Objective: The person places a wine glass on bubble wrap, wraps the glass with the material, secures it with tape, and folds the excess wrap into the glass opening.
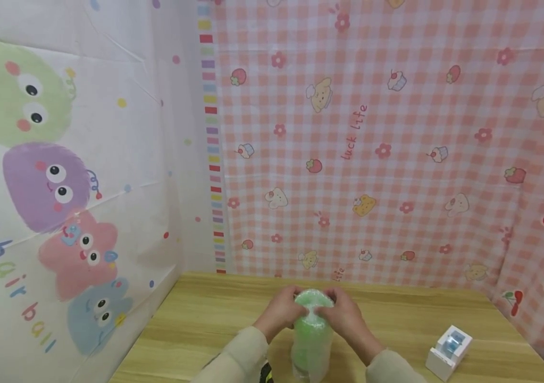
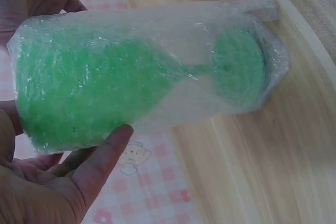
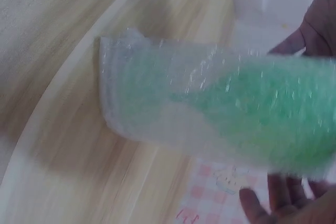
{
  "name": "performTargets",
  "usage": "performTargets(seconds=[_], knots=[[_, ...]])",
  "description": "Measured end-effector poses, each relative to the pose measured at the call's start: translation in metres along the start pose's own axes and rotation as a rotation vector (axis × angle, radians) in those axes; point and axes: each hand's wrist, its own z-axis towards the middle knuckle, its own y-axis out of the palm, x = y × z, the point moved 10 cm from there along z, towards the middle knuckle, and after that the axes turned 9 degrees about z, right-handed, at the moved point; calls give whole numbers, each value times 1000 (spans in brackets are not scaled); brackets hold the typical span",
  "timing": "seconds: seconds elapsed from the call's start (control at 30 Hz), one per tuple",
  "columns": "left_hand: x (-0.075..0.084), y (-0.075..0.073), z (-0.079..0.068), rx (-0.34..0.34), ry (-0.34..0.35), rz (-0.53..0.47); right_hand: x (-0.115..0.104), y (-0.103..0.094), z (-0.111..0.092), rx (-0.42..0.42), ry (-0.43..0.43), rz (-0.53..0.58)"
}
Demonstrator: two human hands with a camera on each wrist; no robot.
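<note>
A green stemmed goblet [image 1: 311,346] in bubble wrap [image 2: 194,95] stands upright between my hands near the table's front. Its wide bowl is at the top, and the stem tapers down to a round foot, clearest in the left wrist view. My left hand [image 1: 281,311] holds the upper end from the left; my right hand [image 1: 344,315] holds it from the right. Both thumbs meet the wrap at the front, while most fingers are hidden behind it in the head view. In the right wrist view the wrapped goblet [image 3: 252,108] looks slightly blurred.
On the right of the wooden table [image 1: 382,346] is a small white holder [image 1: 449,351] with a clear blue piece inside. Something black and yellow [image 1: 266,372] shows beside the left sleeve. A pink checked curtain [image 1: 348,159] hangs behind, a white printed one [image 1: 147,149] at the left.
</note>
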Motion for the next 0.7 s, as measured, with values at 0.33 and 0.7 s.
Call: performTargets(seconds=[0.33,0.7], knots=[[4,-2,3,54,2,77,-2,-3,4,-131,55,-8],[6,-2,4,88,0,172,-9,2,5,-56,7,-246]])
